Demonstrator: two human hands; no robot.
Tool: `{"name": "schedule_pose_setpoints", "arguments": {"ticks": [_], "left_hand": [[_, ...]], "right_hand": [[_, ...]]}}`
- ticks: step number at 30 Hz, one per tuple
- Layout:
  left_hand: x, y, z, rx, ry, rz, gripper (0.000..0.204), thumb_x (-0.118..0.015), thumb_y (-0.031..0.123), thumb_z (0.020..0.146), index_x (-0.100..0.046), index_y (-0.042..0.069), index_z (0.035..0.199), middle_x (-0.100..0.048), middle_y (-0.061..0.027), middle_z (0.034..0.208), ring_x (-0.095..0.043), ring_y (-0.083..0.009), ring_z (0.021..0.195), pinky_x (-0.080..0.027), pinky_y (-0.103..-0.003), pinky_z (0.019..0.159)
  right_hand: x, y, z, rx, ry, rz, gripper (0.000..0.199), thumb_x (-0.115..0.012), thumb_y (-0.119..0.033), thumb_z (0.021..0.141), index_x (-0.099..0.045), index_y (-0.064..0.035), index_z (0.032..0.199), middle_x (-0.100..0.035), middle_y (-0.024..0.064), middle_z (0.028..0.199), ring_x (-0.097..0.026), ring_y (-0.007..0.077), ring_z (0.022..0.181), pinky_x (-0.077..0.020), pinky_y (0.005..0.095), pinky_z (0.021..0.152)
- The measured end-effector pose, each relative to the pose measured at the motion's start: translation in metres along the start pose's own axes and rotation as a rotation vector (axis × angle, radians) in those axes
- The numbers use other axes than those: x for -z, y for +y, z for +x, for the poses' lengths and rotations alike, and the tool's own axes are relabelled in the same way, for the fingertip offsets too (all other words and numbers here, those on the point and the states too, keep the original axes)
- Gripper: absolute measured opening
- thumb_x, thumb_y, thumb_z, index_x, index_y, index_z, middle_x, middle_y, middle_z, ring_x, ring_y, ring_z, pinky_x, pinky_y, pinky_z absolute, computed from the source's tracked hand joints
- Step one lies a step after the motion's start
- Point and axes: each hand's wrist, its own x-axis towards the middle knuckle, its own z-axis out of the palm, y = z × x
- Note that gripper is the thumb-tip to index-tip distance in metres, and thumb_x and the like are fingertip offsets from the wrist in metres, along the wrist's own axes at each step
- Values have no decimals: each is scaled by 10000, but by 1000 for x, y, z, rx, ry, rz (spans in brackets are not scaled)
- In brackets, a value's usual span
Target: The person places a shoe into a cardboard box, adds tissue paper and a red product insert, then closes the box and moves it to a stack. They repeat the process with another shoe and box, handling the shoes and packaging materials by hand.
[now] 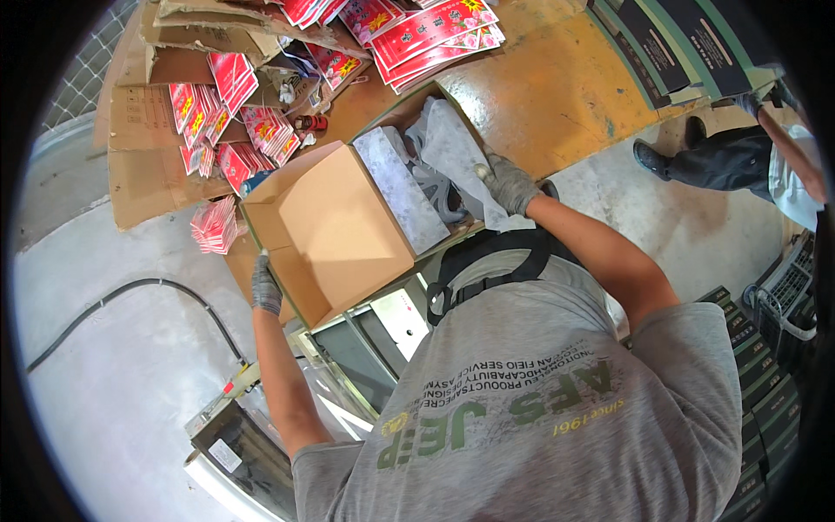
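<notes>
An open shoebox point(323, 233) with a brown inside and dark green outside lies before me at the table's near edge, its lid spread to the left. In its right half, white tissue paper point(396, 196) partly covers a pair of grey shoes point(439, 191). My left hand point(266, 287), in a grey glove, grips the lid's left edge; its fingers are partly hidden behind the board. At the box's right side, my gloved right hand point(510, 184) has its fingers closed on a loose flap of the tissue paper, which hangs over the box's edge.
Stacks of red printed cards point(435, 39) lie on the orange-brown table point(557, 96), others in a torn carton point(156, 139). Dark green boxes point(678, 43) stand at far right, near another person's legs point(726, 161). More boxes point(761, 400) are stacked right; a black hose point(156, 283) crosses left.
</notes>
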Motion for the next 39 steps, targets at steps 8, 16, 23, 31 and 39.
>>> {"name": "schedule_pose_setpoints", "arguments": {"ticks": [8,16,23,31,39], "left_hand": [[-184,0,-99,-837,356,742,285,-726,142,899,-700,11,1150,-658,-96,887,-642,-210,788,-533,-346,740],[-329,-26,-102,-395,-14,1166,447,-715,455,874,-698,60,1083,-712,-202,911,-702,-377,950,-547,-500,818],[-289,-48,-73,-365,-3,658,320,-662,344,942,-663,34,1021,-697,-239,920,-691,-413,907,-541,-471,800],[-249,-104,-55,-204,-20,197,244,-647,222,1004,-609,-18,1023,-693,-158,818,-678,-243,706,-538,-373,685],[-239,-79,-55,-95,-178,98,134,-574,107,1011,-627,-12,1044,-677,-101,788,-651,-152,649,-521,-329,612]], "right_hand": [[2,-11,-17,-84,86,-69,629,-380,-478,1071,-489,13,1448,-595,319,1320,-566,462,1239,-436,488,1070],[-6,3,-14,-54,104,-121,591,-358,-470,1083,-543,-3,1395,-611,313,1288,-570,487,1209,-440,512,1059],[3,-7,-15,-85,70,-131,609,-424,-486,1072,-529,6,1416,-566,276,1405,-577,401,1275,-440,438,1090],[39,-160,-51,-6,-140,601,428,-667,-380,970,-710,0,1162,-692,148,1228,-641,239,1167,-483,347,1037],[-77,-102,-8,-452,-474,554,199,-748,-119,895,-725,-10,1059,-721,66,1006,-674,171,930,-543,304,888]]}}
